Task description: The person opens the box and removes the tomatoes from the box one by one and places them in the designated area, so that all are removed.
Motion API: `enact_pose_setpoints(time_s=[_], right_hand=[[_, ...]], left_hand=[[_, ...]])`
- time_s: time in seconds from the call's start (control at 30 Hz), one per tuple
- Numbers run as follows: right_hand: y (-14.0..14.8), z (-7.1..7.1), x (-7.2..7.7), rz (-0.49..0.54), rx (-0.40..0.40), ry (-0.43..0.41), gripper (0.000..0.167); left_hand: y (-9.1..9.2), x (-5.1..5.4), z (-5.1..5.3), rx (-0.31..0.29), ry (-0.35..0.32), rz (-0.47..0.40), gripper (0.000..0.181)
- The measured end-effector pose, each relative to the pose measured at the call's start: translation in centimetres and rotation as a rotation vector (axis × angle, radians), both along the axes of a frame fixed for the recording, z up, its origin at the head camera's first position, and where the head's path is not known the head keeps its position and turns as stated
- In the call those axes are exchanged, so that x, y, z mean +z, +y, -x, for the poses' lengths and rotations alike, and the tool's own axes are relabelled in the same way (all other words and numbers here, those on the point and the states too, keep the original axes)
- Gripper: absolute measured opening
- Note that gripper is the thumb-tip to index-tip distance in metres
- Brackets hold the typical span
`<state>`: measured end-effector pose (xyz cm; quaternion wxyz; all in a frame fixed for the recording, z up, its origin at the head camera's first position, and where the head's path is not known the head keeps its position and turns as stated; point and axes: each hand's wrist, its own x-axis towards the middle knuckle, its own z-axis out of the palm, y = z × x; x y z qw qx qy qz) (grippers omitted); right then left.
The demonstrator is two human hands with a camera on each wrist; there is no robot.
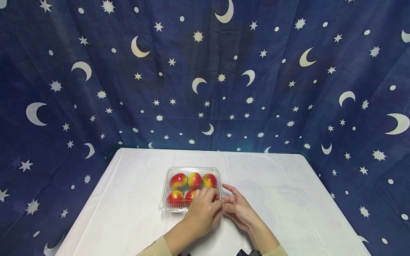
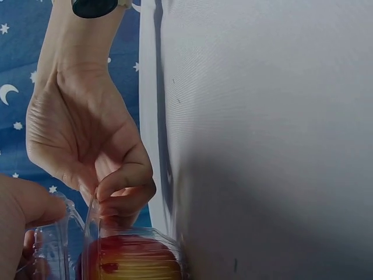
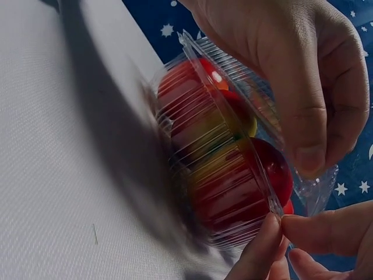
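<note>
A clear plastic clamshell box (image 1: 164, 192) holds several red and yellow fruits (image 1: 195, 181) that look like mangoes. Over the box's near right corner, my left hand (image 1: 203, 213) pinches the lid (image 3: 250, 70) between thumb and fingers. The right wrist view shows a narrow gap between lid and base, with the lid tilted up. At the right side, my right hand (image 1: 241, 213) pinches a corner of the base's rim (image 3: 276, 210) between thumb and finger. In the head view my left hand hides the near right fruits partly.
A white cloth covers the table (image 1: 272, 185), with its surface stretching out on both sides of the box. Behind and beside it hangs a dark blue curtain (image 1: 179, 85) with moons and stars. A dark round device (image 2: 94, 7) sits on the right wrist.
</note>
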<state>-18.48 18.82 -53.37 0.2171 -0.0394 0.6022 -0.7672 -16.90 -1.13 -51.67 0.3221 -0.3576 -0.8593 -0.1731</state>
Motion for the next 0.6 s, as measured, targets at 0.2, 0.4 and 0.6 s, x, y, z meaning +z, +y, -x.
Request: enact_pose_setpoints(time_s=[0.2, 0.4, 0.6], right_hand=[[-0.07, -0.04, 0.13, -0.007, -0.015, -0.015, 0.096], [-0.09, -0.08, 0.25, -0.006, -0.016, -0.029, 0.096], [-0.19, -0.21, 0.46, 0.009, -0.008, -0.025, 0.096]], left_hand=[[-0.05, -0.08, -0.14, 0.012, -0.018, 0.041, 0.012], [-0.11, -0.19, -0.23, 0.01, -0.006, 0.063, 0.013], [-0.19, -0.34, -0.25, 0.009, 0.015, 0.071, 0.014]])
